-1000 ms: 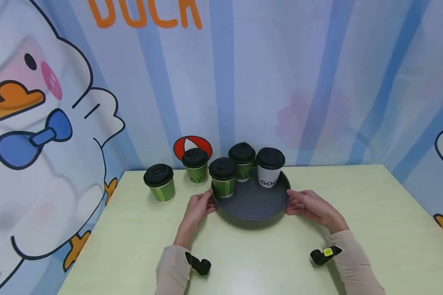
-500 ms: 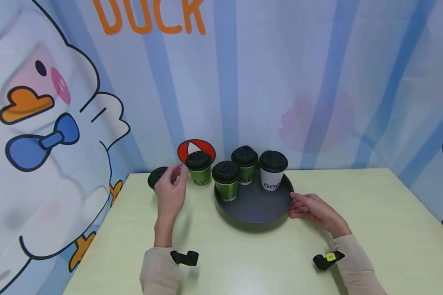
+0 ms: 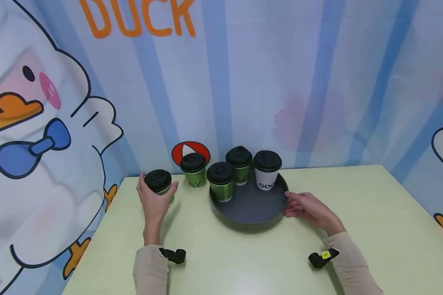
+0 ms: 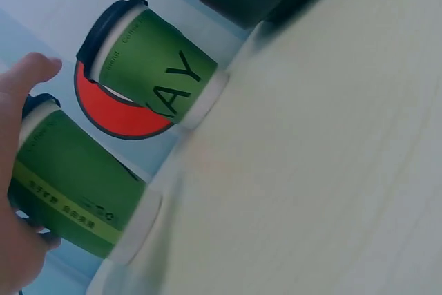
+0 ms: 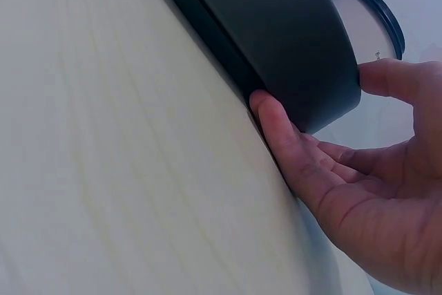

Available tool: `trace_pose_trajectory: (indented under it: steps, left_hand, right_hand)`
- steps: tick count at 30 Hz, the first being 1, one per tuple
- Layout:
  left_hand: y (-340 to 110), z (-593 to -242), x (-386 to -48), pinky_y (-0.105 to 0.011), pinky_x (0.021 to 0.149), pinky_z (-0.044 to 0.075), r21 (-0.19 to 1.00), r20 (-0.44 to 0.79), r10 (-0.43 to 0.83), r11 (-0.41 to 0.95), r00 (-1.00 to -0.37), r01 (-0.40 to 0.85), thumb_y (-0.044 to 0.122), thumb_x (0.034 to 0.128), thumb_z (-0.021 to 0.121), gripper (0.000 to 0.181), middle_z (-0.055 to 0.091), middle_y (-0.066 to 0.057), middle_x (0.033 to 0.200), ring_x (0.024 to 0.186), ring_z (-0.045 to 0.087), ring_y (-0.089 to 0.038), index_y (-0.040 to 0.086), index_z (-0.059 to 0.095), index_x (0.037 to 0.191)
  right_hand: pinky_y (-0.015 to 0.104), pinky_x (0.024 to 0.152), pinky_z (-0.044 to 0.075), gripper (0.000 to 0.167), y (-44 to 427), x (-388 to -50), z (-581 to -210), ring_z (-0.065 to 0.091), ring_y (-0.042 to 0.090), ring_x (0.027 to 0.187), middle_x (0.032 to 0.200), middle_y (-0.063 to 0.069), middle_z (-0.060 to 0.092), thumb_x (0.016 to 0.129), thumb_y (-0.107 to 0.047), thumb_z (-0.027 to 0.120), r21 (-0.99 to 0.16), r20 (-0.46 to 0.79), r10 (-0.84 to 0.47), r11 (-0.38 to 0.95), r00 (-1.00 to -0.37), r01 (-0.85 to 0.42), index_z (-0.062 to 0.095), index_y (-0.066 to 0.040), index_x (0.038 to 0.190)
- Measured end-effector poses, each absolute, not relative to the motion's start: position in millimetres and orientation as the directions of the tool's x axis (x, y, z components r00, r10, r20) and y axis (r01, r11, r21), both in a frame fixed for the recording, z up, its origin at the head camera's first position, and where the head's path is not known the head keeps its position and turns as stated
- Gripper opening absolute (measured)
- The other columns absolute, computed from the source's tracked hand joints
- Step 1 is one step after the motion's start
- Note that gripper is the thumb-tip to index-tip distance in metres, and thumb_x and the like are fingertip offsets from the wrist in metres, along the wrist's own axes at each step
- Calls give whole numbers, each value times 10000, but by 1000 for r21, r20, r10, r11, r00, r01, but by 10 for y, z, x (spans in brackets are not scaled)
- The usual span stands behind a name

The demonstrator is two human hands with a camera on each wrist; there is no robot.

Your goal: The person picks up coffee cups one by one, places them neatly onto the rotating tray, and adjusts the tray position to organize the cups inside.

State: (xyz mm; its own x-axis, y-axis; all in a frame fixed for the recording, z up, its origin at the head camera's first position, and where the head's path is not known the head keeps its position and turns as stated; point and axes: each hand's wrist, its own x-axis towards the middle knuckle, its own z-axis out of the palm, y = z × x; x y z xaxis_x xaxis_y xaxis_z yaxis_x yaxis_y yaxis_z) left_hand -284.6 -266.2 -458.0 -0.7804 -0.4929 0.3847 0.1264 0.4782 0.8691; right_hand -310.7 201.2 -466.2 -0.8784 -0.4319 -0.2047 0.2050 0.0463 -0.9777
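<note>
At the left, my left hand (image 3: 156, 203) reaches round a green paper cup (image 4: 79, 177) with a black lid, fingers on its far side. The thumb (image 4: 43, 67) stands apart from the cup in the left wrist view. My right hand (image 3: 310, 211) holds the right edge of a round dark grey pan (image 3: 251, 209), thumb at the rim and fingers under its side. On the pan stand a green cup (image 3: 221, 190) at the left, another green cup (image 3: 241, 174) behind and a white cup (image 3: 266, 178), all black-lidded.
One more green cup (image 3: 195, 177) with a black lid stands on the pale table (image 3: 243, 262) between the pan and my left hand. A printed cloth backdrop (image 3: 254, 82) rises right behind the table's far edge.
My left hand has let go of the pan's left edge and moved left to the leftmost green cup. The right hand stays on the pan, and the cups stand as before.
</note>
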Motion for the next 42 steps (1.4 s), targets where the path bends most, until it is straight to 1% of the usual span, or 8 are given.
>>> trace_pose_trajectory:
  steps: [6, 10, 14, 19, 24, 31, 36, 42]
  left_hand:
    - [-2678, -4683, -2909, -599, 1183, 299, 879, 407, -572, 457, -712, 135, 322, 829, 861, 1033, 308, -244, 1582, 1447, 331, -407, 17, 237, 1593]
    - [-2673, -4702, -2933, -573, 1186, 303, 880, 413, -582, 453, -701, 142, 300, 825, 862, 994, 347, -255, 1552, 1429, 354, -406, -16, 272, 1560]
    - [-2632, -4646, -2908, -573, 1169, 322, 882, 420, -565, 438, -710, 173, 303, 823, 861, 968, 392, -243, 1521, 1402, 390, -388, -24, 300, 1541]
    - [-2497, -4417, -2829, -554, 1149, 363, 885, 438, -511, 392, -740, 253, 295, 827, 867, 954, 441, -213, 1500, 1362, 446, -341, -13, 315, 1542]
    - [-2250, -4079, -2695, -518, 1128, 392, 870, 478, -436, 353, -763, 343, 257, 834, 873, 919, 490, -172, 1473, 1324, 490, -296, 16, 332, 1537]
    - [-1799, -3754, -2489, -521, 1104, 425, 867, 482, -327, 310, -813, 390, 249, 846, 868, 907, 502, -131, 1461, 1315, 489, -261, 27, 322, 1535]
    - [-1440, -3713, -2410, -520, 1086, 448, 856, 497, -270, 311, -825, 413, 264, 846, 865, 904, 485, -136, 1463, 1308, 481, -271, 28, 323, 1530]
    - [-1048, -3822, -2345, -563, 1100, 438, 847, 506, -265, 334, -821, 414, 263, 833, 865, 931, 460, -175, 1472, 1330, 468, -318, 28, 303, 1536]
  right_hand:
    - [344, 854, 615, 448, 1990, -3109, -4670, 717, 186, 823, 917, 138, 689, 1097, -308, 539, -977, -206, -431, 47, -879, 207, 554, 139, 1125]
    - [342, 847, 616, 452, 1991, -3104, -4665, 716, 185, 818, 908, 134, 689, 1097, -300, 537, -978, -204, -427, 42, -881, 206, 547, 150, 1131]
    - [345, 848, 617, 465, 2002, -3093, -4657, 717, 186, 819, 908, 134, 690, 1101, -299, 530, -978, -202, -428, 39, -881, 205, 538, 164, 1145]
    - [348, 844, 618, 476, 2018, -3107, -4682, 719, 193, 821, 902, 131, 692, 1103, -302, 525, -978, -201, -420, 38, -885, 204, 541, 172, 1147]
    - [348, 840, 620, 470, 2014, -3112, -4694, 721, 194, 818, 896, 126, 693, 1102, -304, 527, -977, -206, -408, 39, -890, 209, 551, 163, 1137]
    - [343, 841, 620, 454, 2004, -3111, -4698, 720, 183, 816, 900, 124, 696, 1102, -299, 523, -978, -203, -415, 40, -887, 205, 555, 153, 1126]
    - [342, 835, 621, 474, 2007, -3111, -4694, 719, 184, 809, 903, 135, 695, 1102, -301, 526, -979, -195, -412, 32, -890, 199, 555, 170, 1144]
    - [342, 846, 618, 483, 2001, -3090, -4687, 720, 186, 823, 919, 135, 687, 1096, -308, 542, -979, -196, -418, 33, -887, 201, 536, 170, 1168]
